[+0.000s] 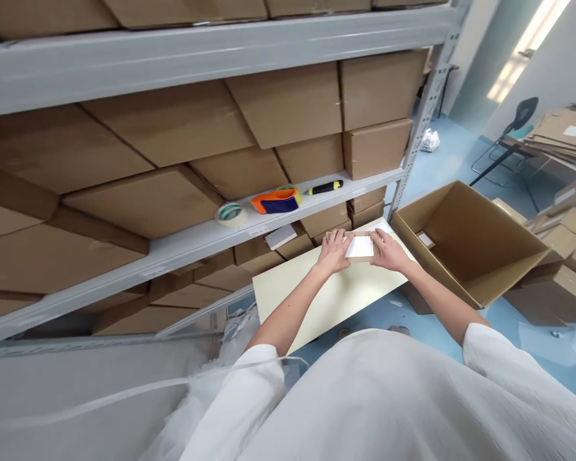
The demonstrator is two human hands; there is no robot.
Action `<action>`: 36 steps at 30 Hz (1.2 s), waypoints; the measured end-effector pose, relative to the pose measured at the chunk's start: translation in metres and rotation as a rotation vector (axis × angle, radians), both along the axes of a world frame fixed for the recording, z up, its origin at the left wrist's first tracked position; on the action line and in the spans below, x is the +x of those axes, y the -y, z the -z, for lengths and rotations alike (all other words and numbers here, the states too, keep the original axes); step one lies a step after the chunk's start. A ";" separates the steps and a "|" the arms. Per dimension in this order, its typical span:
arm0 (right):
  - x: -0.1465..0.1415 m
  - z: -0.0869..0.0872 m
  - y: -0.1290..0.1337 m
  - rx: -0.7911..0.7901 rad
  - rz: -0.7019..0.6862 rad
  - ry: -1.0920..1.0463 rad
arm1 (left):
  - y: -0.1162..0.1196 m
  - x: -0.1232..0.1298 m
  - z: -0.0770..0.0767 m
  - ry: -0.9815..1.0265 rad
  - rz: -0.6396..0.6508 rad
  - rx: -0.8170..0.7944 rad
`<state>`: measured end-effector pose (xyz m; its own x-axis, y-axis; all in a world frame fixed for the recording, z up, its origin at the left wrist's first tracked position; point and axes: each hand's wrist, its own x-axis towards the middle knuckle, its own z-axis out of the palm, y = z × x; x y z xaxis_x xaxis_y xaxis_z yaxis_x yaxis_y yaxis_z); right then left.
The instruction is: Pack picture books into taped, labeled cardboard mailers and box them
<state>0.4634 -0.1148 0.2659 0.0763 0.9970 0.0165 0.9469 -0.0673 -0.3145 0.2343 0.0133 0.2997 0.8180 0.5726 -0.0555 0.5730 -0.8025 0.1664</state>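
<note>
A small brown box [360, 258] with a white label [360, 246] on its face is held between my two hands, over a pale yellow board [331, 294]. My left hand [335, 250] grips the box's left end, a ring on one finger. At the right end, my right hand [386, 250] holds it with bent fingers. The label faces up towards me.
Behind the board stands a metal shelf [187, 246] with brown cartons, a tape roll [232, 214], an orange and blue tape dispenser [276, 201] and a cutter [324, 187]. A large open carton [499, 269] is on the right. Plastic wrap [187, 397] lies at the lower left.
</note>
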 end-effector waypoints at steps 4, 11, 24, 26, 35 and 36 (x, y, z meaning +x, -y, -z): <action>0.062 -0.007 0.049 0.035 0.122 0.030 | 0.028 0.078 -0.007 0.009 0.100 0.033; 0.180 -0.005 0.142 0.019 0.323 0.101 | 0.085 0.227 0.003 0.057 0.265 0.062; 0.292 0.014 0.231 -0.057 0.606 0.125 | 0.127 0.401 0.037 0.043 0.540 0.026; 0.298 0.018 0.231 -0.073 0.656 0.124 | 0.124 0.419 0.048 0.049 0.579 0.017; 0.320 0.053 0.211 -0.243 0.881 0.036 | 0.104 0.488 0.108 -0.035 0.716 -0.158; 0.322 0.060 0.211 -0.264 0.911 0.014 | 0.103 0.492 0.115 -0.052 0.709 -0.187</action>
